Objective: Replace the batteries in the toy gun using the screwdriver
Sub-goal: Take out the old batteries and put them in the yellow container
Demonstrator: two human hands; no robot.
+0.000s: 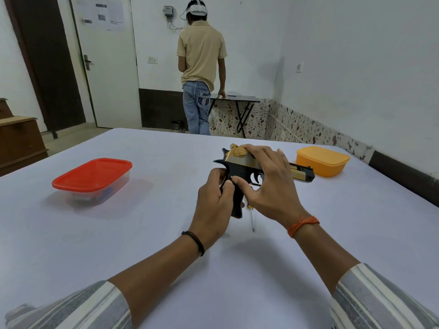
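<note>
Steadying the toy gun (247, 169) for access, right hand (268, 184) clasps its slide, left hand (213, 205) pinches its handle, screwdriver (251, 218) just below.

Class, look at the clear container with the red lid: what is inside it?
Through the wall of the clear container, under its red lid, something blue shows. What it is cannot be told; the lid covers the rest.

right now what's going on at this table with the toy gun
A person holds a black and gold toy gun above the white table with both hands. The left hand grips the handle, the right hand lies over the slide with its thumb at the grip. The screwdriver lies on the table just beneath, untouched. A red-lidded container sits to the left, an orange one to the right. Another person stands in the background, back turned.
</note>
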